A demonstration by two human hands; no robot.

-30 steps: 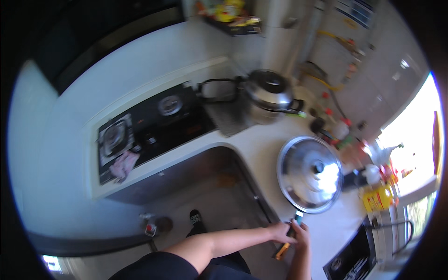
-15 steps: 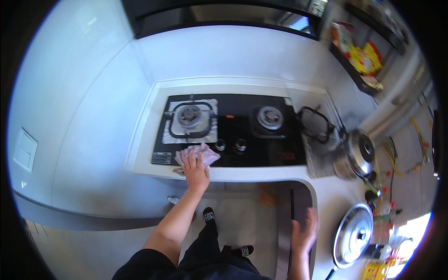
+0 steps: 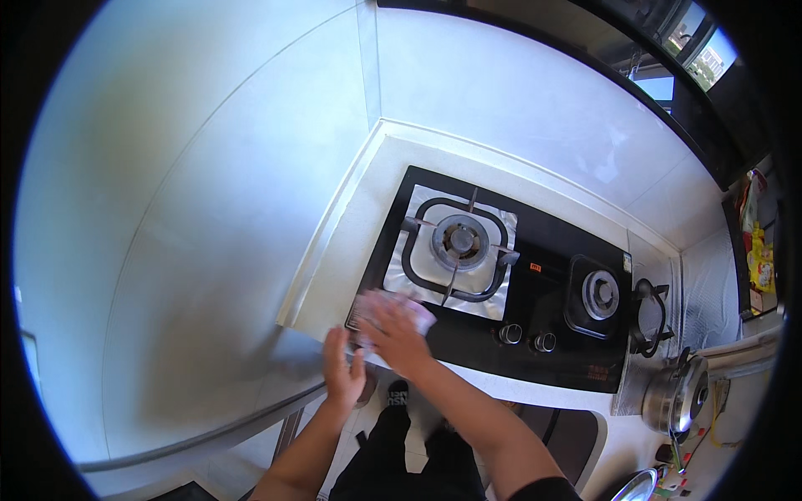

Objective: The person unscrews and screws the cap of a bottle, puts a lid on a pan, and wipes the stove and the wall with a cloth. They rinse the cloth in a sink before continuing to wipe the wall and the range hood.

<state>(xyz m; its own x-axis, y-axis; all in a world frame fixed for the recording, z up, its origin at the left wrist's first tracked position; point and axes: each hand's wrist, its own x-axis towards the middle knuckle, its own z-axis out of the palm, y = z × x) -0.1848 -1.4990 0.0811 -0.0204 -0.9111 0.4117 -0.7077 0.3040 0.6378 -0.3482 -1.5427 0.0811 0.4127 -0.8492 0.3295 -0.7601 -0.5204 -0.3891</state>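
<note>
All visible fingers (image 3: 335, 344) extended: right hand (image 3: 401, 341) on cloth (image 3: 420, 316), left hand (image 3: 343, 377) (near counter edge (image 3: 305, 327)).

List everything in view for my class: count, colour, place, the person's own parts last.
Cooktop: one, black, right of centre
Burners: two, grey, on the cooktop
Foil sheet: one, silver, under left burner
Pan supports: two, black; one over the left burner, one at cooktop's right end
Knobs: two, silver-rimmed, cooktop's near edge
Cloth: one, pink, cooktop's near left corner
Pot: one, silver, right of cooktop
Round lid: one, silver, lower right, cut off
Counter: one, white, around cooktop
Walls: two, white, left and behind
Range hood: one, black, upper right
Shelf: one, black, far right
Packets: several, mostly yellow, on shelf
Shoe: one clear, dark, below hands
Left hand: one, beside the cloth
Right hand: one, on the cloth
</note>
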